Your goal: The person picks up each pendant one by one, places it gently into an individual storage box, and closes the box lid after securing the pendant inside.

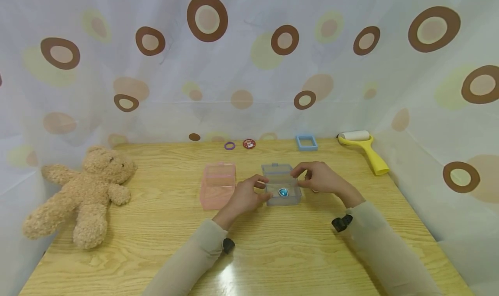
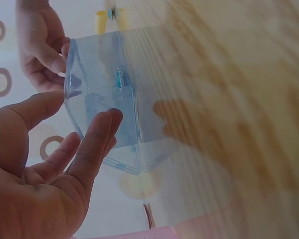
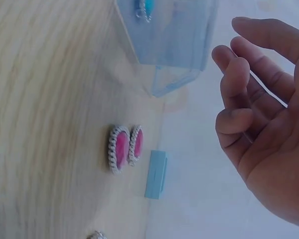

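A small clear blue box (image 1: 286,201) sits on the table with its lid raised at the back, and a blue gem with a silvery edge (image 1: 283,192) lies inside. My left hand (image 1: 247,195) is at the box's left side, fingers spread and fingertips right at its wall (image 2: 102,94). On the other side, my right hand (image 1: 320,177) hovers by the right rim, its fingers loosely bent with nothing between them (image 3: 269,104). Below the right hand, two pink gems with silvery beaded edges, one a pink gem (image 3: 120,149) in front, rest on the table.
A pink clear box (image 1: 212,198) stands left of the blue one. Behind lie a purple ring (image 1: 229,146), a red round badge (image 1: 249,144) and a blue square frame (image 1: 306,143). A yellow-handled lint roller (image 1: 368,151) is at right, a teddy bear (image 1: 91,188) at left.
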Available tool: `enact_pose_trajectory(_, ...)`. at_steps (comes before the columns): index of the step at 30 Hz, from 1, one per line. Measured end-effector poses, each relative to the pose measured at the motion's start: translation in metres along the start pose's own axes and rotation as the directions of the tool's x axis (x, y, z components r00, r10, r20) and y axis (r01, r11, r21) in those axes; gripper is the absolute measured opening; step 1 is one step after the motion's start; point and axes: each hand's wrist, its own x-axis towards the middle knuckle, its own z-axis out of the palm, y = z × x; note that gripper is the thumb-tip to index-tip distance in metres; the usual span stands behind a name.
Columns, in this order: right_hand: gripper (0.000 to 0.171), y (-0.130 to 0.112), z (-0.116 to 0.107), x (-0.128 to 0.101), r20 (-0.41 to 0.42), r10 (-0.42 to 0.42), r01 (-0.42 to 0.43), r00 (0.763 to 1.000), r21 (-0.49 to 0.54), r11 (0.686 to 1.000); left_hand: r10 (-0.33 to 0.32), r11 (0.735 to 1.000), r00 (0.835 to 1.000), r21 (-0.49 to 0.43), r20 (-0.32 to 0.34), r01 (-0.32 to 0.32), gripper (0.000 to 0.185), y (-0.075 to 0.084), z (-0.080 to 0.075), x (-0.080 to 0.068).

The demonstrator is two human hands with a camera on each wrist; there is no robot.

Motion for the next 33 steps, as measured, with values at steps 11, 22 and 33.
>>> enact_pose_trajectory(11,0.022,0.021,-0.017,-0.013,-0.08,0.039,-0.04,0.996,-0.017,0.999,0.005,1.0,1.0,-0.002,0.013,-0.005,0.044,-0.001,-0.001,0.0)
enact_pose_trajectory(22,0.026,0.058,-0.023,-0.036,-0.086,0.1,-0.103,0.991,-0.024,0.994,0.004,1.0,1.0,0.011,0.016,-0.005,0.044,-0.002,-0.001,0.0)
enact_pose_trajectory(33,0.03,0.076,-0.027,-0.055,-0.085,0.176,-0.174,0.981,0.025,0.984,0.002,1.0,1.0,0.017,0.016,-0.002,0.044,0.002,-0.001,-0.001)
